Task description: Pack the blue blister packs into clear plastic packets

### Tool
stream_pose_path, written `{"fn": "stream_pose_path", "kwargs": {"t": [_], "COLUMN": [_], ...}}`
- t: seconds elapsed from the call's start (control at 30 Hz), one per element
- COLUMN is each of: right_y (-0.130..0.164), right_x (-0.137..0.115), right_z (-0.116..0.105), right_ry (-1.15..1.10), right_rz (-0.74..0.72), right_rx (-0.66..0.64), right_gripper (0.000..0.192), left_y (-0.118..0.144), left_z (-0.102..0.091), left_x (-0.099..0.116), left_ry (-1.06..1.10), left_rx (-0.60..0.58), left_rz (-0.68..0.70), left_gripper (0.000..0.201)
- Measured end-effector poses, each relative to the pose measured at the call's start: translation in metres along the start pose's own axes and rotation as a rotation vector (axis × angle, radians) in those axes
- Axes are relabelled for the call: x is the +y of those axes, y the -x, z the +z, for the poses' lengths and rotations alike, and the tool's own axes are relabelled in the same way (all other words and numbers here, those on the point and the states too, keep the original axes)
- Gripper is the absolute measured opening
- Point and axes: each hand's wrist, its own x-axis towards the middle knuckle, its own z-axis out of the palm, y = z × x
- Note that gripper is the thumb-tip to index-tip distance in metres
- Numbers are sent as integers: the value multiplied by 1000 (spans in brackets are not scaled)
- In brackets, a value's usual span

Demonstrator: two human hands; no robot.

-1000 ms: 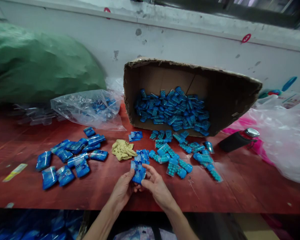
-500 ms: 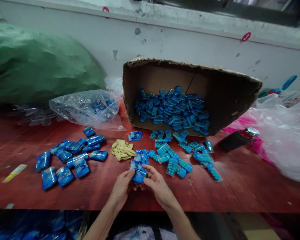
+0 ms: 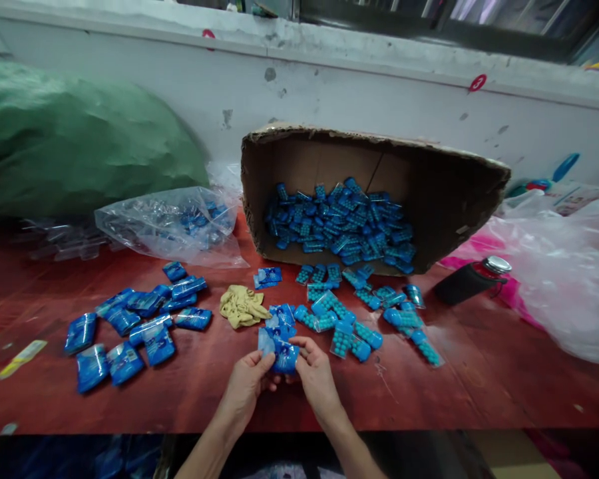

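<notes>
My left hand (image 3: 249, 380) and my right hand (image 3: 315, 374) meet near the table's front edge, with fingers pinched on a small blue printed sleeve (image 3: 285, 360). Whether anything is inside it, I cannot tell. More flat blue sleeves (image 3: 280, 318) lie just beyond my fingers, overlapping. A crumpled yellowish cloth or glove (image 3: 243, 306) is left of them. Beyond my right hand are several clear bottles (image 3: 342, 338) with blue caps, full of blue-green balls. Several blue-wrapped packs (image 3: 124, 362) are spread over the table to the left.
A cardboard box (image 3: 374, 143) on its side holds many more bottles. A clear bag (image 3: 164, 226) and a big green sack (image 3: 84, 140) stand at the back left. To the right are a black flask (image 3: 462, 283) and pale plastic bags (image 3: 559, 273).
The view has shifted slightly, so the table sits a little lower in it. Both hands still grip the blue sleeve, which has turned a little between my fingers.
</notes>
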Motion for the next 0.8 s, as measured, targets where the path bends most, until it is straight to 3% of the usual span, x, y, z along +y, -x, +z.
{"fn": "stream_pose_path", "kwargs": {"t": [0.1, 0.17, 0.2, 0.27, 0.33, 0.4, 0.6, 0.7, 0.8], "right_y": [1, -4, -9, -23, -40, -56, -85, -83, -66], "right_x": [-8, -20, -26, -39, -46, -48, -50, -59, -63], "right_z": [-6, -12, -16, -20, -19, -15, -21, -38, -51], "right_ry": [137, 364, 535, 965, 1350, 1495, 1445, 1365, 1044], "right_rz": [-65, -198, -281, -415, -412, -369, -324, -357, -317], "right_rx": [-187, -295, -293, -160, -25, 14, -62, -48, -15], "right_gripper": [20, 22, 23, 28, 35, 38, 23, 34, 42], "left_y": [0, 0, 0, 1, 3, 5, 8, 7, 5], "left_z": [-4, -7, -8, -9, -9, -8, -8, -7, -3], "left_x": [-2, -2, -1, 0, 2, 3, 5, 5, 5], "left_ry": [53, 98, 117, 150, 175, 187, 202, 211, 235], "left_rx": [-3, -10, -5, 20, 41, 52, 134, 167, 183], "left_rz": [-26, -56, -75, -108, -124, -127, -137, -150, -152], "left_gripper": [26, 27, 27, 25, 23, 21, 14, 14, 15]}}
